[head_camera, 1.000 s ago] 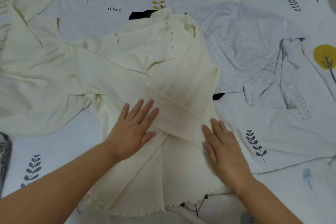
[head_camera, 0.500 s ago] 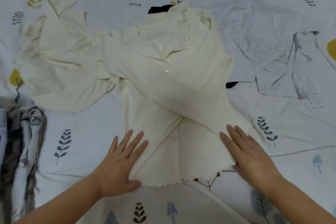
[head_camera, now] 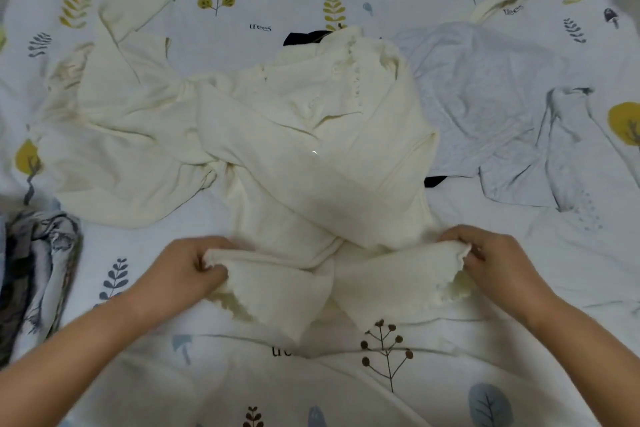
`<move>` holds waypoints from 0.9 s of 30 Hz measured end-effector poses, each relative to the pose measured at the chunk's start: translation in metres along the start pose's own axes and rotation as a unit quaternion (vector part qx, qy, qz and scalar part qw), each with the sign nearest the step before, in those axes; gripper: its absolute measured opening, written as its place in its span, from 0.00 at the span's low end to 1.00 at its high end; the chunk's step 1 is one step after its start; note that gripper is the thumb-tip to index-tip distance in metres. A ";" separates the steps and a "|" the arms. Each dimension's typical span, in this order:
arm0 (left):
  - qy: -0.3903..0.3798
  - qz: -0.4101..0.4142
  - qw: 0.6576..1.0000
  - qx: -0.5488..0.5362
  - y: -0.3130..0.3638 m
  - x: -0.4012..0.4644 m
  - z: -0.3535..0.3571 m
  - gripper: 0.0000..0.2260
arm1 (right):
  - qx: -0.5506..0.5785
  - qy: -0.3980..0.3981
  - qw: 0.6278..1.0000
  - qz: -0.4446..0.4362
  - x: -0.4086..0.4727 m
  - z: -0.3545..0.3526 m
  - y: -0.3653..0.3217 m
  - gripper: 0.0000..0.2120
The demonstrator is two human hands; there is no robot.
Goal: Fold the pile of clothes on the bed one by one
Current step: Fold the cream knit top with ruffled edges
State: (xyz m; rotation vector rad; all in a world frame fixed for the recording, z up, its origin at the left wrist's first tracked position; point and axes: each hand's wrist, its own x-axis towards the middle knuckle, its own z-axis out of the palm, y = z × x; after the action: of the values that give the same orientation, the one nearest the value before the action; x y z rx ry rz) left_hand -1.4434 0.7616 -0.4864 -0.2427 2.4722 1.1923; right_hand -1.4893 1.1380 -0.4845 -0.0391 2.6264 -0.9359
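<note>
Cream cardigan (head_camera: 311,156) at center; hem pinched by left hand (head_camera: 187,270) at 7 o'clock, right hand (head_camera: 498,260) at 5.

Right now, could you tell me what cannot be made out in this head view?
- Black garment: mostly hidden under the cream cardigan.
- Patterned cloth: cut off by the left edge.
- Fingertips of the left hand and right hand: tucked into the cardigan's hem.
</note>
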 end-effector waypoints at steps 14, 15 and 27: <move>0.124 -0.175 0.945 -0.249 0.028 0.101 -0.015 0.21 | 0.240 -0.174 0.944 0.146 0.094 -0.030 0.005 0.36; 0.127 -0.172 0.953 -0.215 0.026 0.097 -0.013 0.23 | 0.225 -0.192 0.945 0.138 0.092 -0.029 0.008 0.38; 0.113 0.052 0.962 -0.242 0.064 0.115 -0.065 0.07 | 0.243 0.037 0.969 -0.016 0.119 -0.036 -0.029 0.08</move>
State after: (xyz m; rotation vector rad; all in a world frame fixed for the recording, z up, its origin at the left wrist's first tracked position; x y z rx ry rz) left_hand -1.5859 0.7524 -0.4514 -0.4035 2.3585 1.9029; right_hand -1.6155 1.1204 -0.4777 0.0777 2.3897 -1.5912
